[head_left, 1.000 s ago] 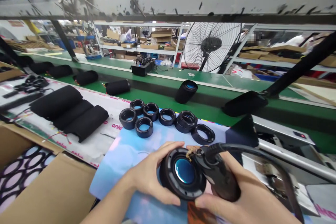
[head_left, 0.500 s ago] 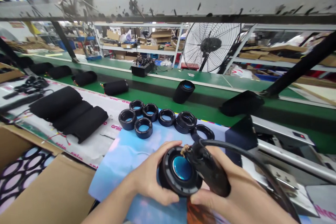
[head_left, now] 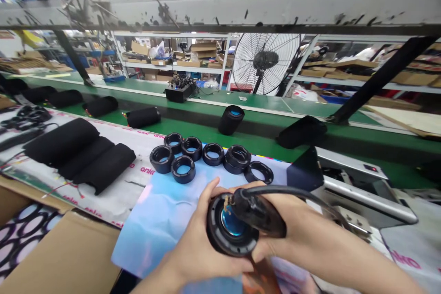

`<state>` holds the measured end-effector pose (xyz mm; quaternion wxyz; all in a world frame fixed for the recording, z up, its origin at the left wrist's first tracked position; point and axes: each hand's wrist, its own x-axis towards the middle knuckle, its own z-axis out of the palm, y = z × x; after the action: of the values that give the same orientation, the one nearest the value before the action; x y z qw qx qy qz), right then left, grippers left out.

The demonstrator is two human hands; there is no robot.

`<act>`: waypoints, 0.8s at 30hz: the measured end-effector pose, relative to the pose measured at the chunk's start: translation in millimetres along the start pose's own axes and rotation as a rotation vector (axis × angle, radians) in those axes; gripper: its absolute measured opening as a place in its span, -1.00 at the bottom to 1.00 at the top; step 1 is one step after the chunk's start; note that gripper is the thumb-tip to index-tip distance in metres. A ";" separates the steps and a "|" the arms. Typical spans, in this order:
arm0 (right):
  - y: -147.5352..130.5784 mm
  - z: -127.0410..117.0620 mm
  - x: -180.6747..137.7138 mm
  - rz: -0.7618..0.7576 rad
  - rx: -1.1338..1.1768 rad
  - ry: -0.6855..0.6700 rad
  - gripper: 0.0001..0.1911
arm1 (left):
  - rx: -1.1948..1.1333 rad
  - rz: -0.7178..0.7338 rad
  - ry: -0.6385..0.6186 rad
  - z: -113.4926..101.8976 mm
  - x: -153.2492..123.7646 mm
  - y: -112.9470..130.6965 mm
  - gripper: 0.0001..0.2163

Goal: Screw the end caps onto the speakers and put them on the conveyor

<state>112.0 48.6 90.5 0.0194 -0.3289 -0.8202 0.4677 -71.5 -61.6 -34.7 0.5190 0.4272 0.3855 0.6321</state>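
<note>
Speaker (head_left: 233, 227), left fingers (head_left: 206, 196) wrapped around it, right fingers (head_left: 262, 249) gripping corded tool (head_left: 267, 218); carton (head_left: 69, 255) holding black rings (head_left: 19, 237)

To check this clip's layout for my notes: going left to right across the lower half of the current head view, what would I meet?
Cardboard flap, left hand, round black piece, right hand, silver machine.

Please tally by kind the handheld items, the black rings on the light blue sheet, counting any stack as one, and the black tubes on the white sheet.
Speaker with blue disc: 1
Corded hand tool: 1
Black rings, light blue sheet: 7
Black tubes, white sheet: 3
Total: 12
</note>
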 end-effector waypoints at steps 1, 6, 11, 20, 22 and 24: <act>0.2 0.7 3.1 0.012 0.020 0.019 -0.55 | 0.007 0.005 0.001 -1.9 0.2 2.3 0.29; 3.9 22.8 6.2 0.047 0.289 0.161 -0.40 | 0.117 -0.051 0.154 -2.2 -6.4 12.0 0.25; 35.1 7.5 -31.1 0.022 0.905 0.850 -0.55 | 0.332 -0.051 0.313 3.9 -14.5 19.2 -0.08; 67.2 -35.7 -114.8 -0.526 0.759 1.776 -0.27 | 0.476 0.014 0.191 31.2 28.1 14.2 -0.23; 64.6 -37.0 -105.1 -0.626 0.733 1.660 -0.34 | 0.439 0.014 0.083 54.6 43.5 6.3 -0.21; 62.8 -40.7 -91.7 -0.628 0.735 1.547 -0.36 | 0.418 0.003 -0.023 75.4 54.9 -1.0 -0.20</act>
<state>230.3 49.9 89.8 0.7941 -0.2854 -0.4294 0.3218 -5.5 -4.0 -2.5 0.4225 0.5335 0.5015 0.5342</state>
